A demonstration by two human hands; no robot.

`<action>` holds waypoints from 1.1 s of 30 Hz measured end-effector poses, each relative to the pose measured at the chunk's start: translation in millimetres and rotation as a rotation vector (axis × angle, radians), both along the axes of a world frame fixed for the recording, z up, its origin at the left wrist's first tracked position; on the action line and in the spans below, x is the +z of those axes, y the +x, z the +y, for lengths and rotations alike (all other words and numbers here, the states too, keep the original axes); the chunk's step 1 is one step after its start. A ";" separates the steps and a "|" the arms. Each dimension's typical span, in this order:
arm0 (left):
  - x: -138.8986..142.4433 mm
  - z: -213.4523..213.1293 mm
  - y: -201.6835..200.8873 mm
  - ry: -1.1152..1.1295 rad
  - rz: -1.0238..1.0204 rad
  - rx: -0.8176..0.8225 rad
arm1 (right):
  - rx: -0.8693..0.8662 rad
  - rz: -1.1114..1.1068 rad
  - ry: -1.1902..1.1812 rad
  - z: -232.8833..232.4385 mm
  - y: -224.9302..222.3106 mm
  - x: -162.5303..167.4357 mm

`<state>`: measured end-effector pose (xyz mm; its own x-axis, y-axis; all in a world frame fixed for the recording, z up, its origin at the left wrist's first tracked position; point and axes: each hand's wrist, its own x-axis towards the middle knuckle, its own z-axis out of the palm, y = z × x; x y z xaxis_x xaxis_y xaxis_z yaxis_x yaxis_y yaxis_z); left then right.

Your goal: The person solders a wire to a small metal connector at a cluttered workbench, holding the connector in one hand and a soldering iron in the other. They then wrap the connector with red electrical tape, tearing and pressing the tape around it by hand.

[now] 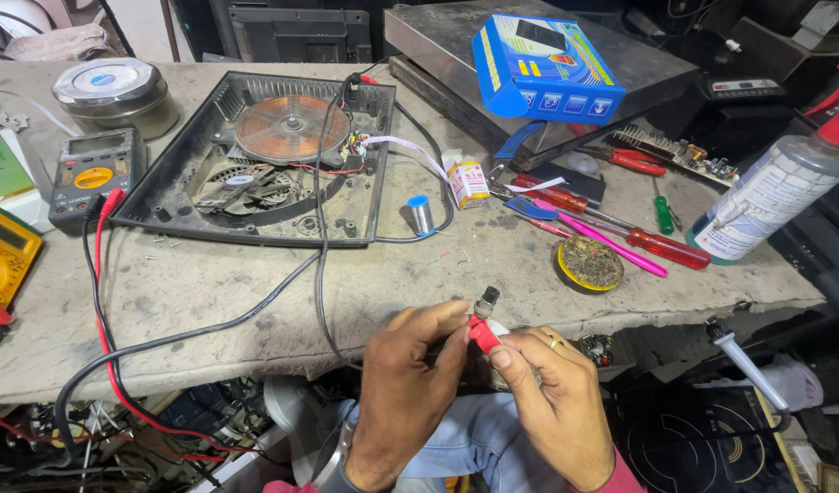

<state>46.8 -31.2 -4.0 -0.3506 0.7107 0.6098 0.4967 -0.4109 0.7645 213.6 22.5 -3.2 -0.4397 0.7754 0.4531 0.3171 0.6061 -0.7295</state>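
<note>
Even, soft daylight, weak shadows, mild glare on the round steel tin point(115, 85), sharp focus, wide-angle bending at the edges.

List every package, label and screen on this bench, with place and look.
Blue box: back, on metal plate, rectangular, yellow trim.
Small carton: centre, white and orange.
Spray bottle: right, white label, red nozzle.
Grey meter: left, blank screen.
Yellow meter: far left edge.

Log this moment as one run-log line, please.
left hand: pinches small red part | right hand: pinches same part | metal tip: points up | opened appliance base: on workbench, untouched
</note>
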 end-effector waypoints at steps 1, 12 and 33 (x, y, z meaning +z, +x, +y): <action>1.7 -0.4 0.0 -0.022 0.003 -0.017 | -0.004 0.002 0.015 -0.8 -0.3 1.0; -0.7 -1.1 -5.0 -0.205 -0.304 -0.268 | 0.017 -0.056 0.026 -3.6 3.1 5.0; -22.0 5.5 -1.1 -0.216 -0.625 -0.326 | 0.113 0.091 -0.278 6.2 7.2 -17.8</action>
<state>45.7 -25.6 -26.0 -0.3373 0.9199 0.2001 -0.1799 -0.2717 0.9454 220.9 28.7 -21.1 -0.4975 0.8239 0.2715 0.1854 0.4067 -0.8946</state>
